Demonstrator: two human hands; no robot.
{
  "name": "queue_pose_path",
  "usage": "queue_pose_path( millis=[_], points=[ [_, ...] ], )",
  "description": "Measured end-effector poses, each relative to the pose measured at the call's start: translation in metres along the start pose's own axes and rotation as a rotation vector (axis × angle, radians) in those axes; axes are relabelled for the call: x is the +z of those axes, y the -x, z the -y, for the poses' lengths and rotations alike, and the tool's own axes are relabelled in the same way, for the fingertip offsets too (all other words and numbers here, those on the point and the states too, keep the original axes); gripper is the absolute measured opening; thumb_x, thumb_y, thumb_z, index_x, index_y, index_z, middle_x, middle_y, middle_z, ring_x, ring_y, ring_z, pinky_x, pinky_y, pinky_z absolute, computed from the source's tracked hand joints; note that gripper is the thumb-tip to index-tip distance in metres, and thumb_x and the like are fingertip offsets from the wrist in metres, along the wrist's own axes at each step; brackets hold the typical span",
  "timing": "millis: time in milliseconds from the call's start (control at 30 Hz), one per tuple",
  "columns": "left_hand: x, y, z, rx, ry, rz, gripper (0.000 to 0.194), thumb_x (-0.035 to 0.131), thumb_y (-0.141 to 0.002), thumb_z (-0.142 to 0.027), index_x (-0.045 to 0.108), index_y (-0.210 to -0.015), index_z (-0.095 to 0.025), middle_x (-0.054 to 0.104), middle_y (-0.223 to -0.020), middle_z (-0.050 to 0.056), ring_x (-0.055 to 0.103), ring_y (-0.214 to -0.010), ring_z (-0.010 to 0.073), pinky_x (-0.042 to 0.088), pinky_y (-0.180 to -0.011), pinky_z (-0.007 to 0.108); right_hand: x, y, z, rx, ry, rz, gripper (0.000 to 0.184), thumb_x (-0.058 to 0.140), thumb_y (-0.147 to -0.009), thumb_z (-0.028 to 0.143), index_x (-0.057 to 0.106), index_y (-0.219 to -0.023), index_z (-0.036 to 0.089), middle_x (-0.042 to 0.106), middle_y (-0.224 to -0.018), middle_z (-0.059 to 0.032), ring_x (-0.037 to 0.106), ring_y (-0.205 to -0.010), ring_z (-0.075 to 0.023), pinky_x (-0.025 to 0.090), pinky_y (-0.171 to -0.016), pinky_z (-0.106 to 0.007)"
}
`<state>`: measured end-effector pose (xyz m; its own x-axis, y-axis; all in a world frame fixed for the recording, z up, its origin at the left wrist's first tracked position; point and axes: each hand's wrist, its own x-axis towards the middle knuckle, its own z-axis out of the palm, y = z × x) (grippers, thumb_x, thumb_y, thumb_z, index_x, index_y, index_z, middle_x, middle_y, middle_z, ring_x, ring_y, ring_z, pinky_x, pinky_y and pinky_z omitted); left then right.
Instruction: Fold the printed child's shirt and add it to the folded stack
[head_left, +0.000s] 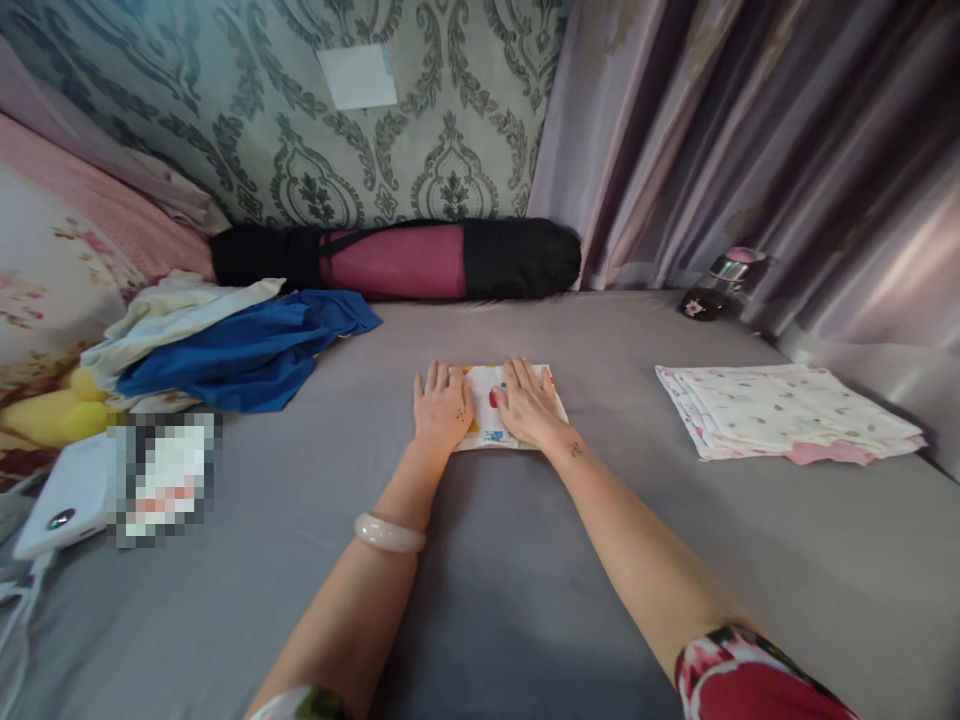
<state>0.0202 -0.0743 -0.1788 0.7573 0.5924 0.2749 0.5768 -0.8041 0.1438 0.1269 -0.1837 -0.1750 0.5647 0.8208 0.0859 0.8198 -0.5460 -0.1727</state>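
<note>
A small folded white cloth [486,402] with coloured prints lies on the grey bed sheet [525,560] in the middle. My left hand [442,405] rests flat on its left part, fingers stretched out. My right hand [529,400] lies flat on its right part, fingers also extended. Both palms press down on the cloth. A pale bangle [388,533] sits on my left forearm.
A folded stack of white patterned cloths [787,412] lies at the right. At the left lies a heap of blue and white clothes [240,345]. A rolled black and maroon mat bag [397,260] is against the wall, a small bottle [712,290] by the curtain, and a white device [60,495] at far left.
</note>
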Motion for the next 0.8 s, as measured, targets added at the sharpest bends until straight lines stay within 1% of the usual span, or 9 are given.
queue_pose_path(
  millis=[67,200,367,500,567,633,700,733,800],
  points=[
    [0.001,0.001,0.001,-0.01,-0.007,0.012,0.051,0.023,-0.098,-0.034,0.047,-0.137,-0.01,0.043,-0.147,0.016,0.03,-0.141,0.0306,0.022,-0.115,0.052,0.0,0.001,-0.003,0.032,0.007,0.013,0.066,0.017,-0.098,0.041,0.027,-0.149,0.0,0.02,-0.158,-0.0166,0.013,-0.146,-0.0276,0.007,-0.117,-0.05],
    [0.005,0.001,0.004,-0.021,-0.006,0.13,0.056,0.026,-0.098,-0.038,0.039,-0.144,-0.009,0.038,-0.15,0.018,0.031,-0.141,0.033,0.027,-0.112,0.051,0.002,0.002,-0.006,0.052,0.003,0.069,0.068,0.015,-0.098,0.042,0.025,-0.149,0.0,0.019,-0.158,-0.0161,0.012,-0.146,-0.0271,0.009,-0.117,-0.049],
    [0.004,0.0,0.005,-0.029,-0.015,0.156,0.055,0.025,-0.098,-0.038,0.037,-0.144,-0.011,0.036,-0.151,0.017,0.03,-0.141,0.032,0.028,-0.112,0.05,0.001,0.001,-0.006,0.052,-0.024,0.069,0.068,0.014,-0.098,0.043,0.025,-0.149,0.0,0.019,-0.158,-0.0159,0.011,-0.147,-0.0264,0.008,-0.117,-0.049],
    [0.003,0.0,0.005,-0.028,-0.014,0.156,0.055,0.025,-0.098,-0.039,0.038,-0.144,-0.011,0.037,-0.151,0.017,0.031,-0.141,0.0311,0.029,-0.112,0.049,0.0,0.001,-0.006,0.059,-0.049,0.07,0.067,0.016,-0.097,0.042,0.026,-0.149,0.001,0.019,-0.158,-0.0157,0.011,-0.147,-0.0261,0.008,-0.118,-0.048],
    [0.003,0.0,0.006,-0.028,-0.007,0.145,0.055,0.025,-0.097,-0.038,0.04,-0.143,-0.011,0.039,-0.15,0.017,0.033,-0.14,0.0307,0.028,-0.112,0.05,-0.001,0.002,-0.007,0.075,-0.057,0.066,0.066,0.016,-0.097,0.042,0.027,-0.149,0.002,0.02,-0.158,-0.016,0.012,-0.147,-0.0265,0.009,-0.118,-0.047],
    [0.002,0.001,0.008,-0.047,-0.002,0.092,0.054,0.024,-0.097,-0.037,0.043,-0.141,-0.01,0.041,-0.148,0.018,0.034,-0.139,0.0308,0.025,-0.113,0.054,-0.002,0.003,-0.009,0.118,-0.047,0.026,0.066,0.015,-0.098,0.041,0.028,-0.149,0.002,0.022,-0.157,-0.0162,0.013,-0.146,-0.0268,0.009,-0.118,-0.048],
    [0.002,0.0,0.011,-0.076,0.002,0.003,0.055,0.024,-0.097,-0.037,0.045,-0.139,-0.01,0.04,-0.149,0.018,0.03,-0.142,0.0308,0.019,-0.115,0.055,-0.004,0.004,-0.014,0.173,-0.032,-0.011,0.066,0.014,-0.098,0.041,0.027,-0.149,0.002,0.024,-0.157,-0.0166,0.014,-0.146,-0.0272,0.007,-0.118,-0.048],
    [0.002,0.0,0.012,-0.086,0.009,-0.02,0.056,0.024,-0.097,-0.038,0.046,-0.139,-0.009,0.039,-0.15,0.018,0.027,-0.143,0.0306,0.016,-0.116,0.054,-0.004,0.004,-0.016,0.193,-0.031,-0.012,0.066,0.014,-0.098,0.042,0.026,-0.149,0.001,0.024,-0.157,-0.0167,0.013,-0.146,-0.0273,0.007,-0.118,-0.049],
    [0.004,-0.001,0.016,-0.089,0.041,0.021,0.057,0.025,-0.096,-0.039,0.044,-0.141,-0.009,0.038,-0.15,0.018,0.026,-0.143,0.0304,0.016,-0.117,0.052,-0.003,0.004,-0.021,0.211,-0.042,0.023,0.068,0.013,-0.098,0.043,0.025,-0.149,0.001,0.022,-0.157,-0.0169,0.013,-0.146,-0.0278,0.009,-0.117,-0.049]
  ],
)
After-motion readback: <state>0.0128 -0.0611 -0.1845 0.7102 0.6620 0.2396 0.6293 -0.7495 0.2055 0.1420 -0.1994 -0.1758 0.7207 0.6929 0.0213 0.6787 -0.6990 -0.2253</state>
